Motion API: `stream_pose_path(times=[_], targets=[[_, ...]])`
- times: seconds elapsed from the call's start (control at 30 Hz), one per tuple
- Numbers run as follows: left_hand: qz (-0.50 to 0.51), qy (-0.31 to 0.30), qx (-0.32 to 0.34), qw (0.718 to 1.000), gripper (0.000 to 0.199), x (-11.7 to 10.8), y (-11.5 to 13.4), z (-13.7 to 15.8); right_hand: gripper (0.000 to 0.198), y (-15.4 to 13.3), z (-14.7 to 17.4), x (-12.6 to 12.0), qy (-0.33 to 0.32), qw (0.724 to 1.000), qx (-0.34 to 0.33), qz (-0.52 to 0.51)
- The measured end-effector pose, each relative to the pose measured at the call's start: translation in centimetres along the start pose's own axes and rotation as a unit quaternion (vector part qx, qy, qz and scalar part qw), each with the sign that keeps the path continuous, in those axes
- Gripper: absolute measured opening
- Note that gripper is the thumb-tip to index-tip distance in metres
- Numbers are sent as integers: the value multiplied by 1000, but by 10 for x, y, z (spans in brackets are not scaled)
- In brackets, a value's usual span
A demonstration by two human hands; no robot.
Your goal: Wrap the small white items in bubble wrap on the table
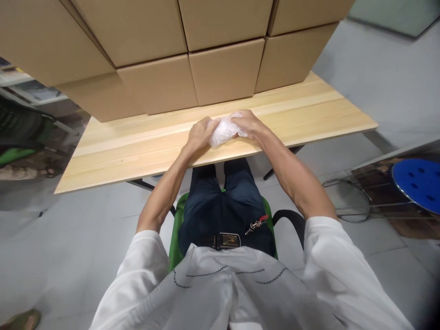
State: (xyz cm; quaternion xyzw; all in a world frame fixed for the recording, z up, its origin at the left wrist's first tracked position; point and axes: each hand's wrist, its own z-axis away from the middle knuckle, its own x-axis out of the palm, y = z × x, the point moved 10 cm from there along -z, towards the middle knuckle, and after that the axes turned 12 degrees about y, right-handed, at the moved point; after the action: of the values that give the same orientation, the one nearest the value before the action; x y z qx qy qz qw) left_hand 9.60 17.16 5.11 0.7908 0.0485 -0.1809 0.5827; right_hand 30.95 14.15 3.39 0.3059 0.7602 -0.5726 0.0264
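Note:
A whitish, crinkled plastic-wrapped bundle (222, 132) lies at the front middle of the wooden table (144, 153); what is inside it cannot be made out. My left hand (201, 134) grips its left end, the thumb pressing on top. At the right end, my right hand (248, 123) is closed on the same bundle, with fingers curled over its far side. Part of each hand's fingers is hidden behind the plastic.
Stacked cardboard boxes (227, 73) form a wall along the table's back edge. A green chair (177, 238) is under me. On the right stands a blue round stool (417, 183). Another chair (24, 121) is at the left, and a foot (25, 320) shows at lower left.

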Motion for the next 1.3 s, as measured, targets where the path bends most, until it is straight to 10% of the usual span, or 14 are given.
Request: stream_pose_path(times=[0.1, 0.33, 0.57, 0.7, 0.93, 1.3], targets=[[-70, -9, 72, 995, 71, 0, 1, 15, 35, 15, -7, 11, -21, 995, 94, -37], [-184, -111, 207, 955, 108, 19, 13, 53, 39, 8, -36, 38, -49, 996, 77, 6], [-260, -89, 195, 942, 104, 29, 11, 61, 80, -53, -27, 0, 54, 975, -148, 154], [-272, -53, 173, 945, 86, 40, 12, 66, 102, -79, 30, 10, -64, 965, -223, 122], [-354, -37, 178, 917, 78, 42, 15, 77, 122, -57, 56, 36, -152, 972, -173, 40], [-398, -25, 206, 894, 74, 49, 27, 84, 76, -11, 5, 41, -175, 983, 0, -54]])
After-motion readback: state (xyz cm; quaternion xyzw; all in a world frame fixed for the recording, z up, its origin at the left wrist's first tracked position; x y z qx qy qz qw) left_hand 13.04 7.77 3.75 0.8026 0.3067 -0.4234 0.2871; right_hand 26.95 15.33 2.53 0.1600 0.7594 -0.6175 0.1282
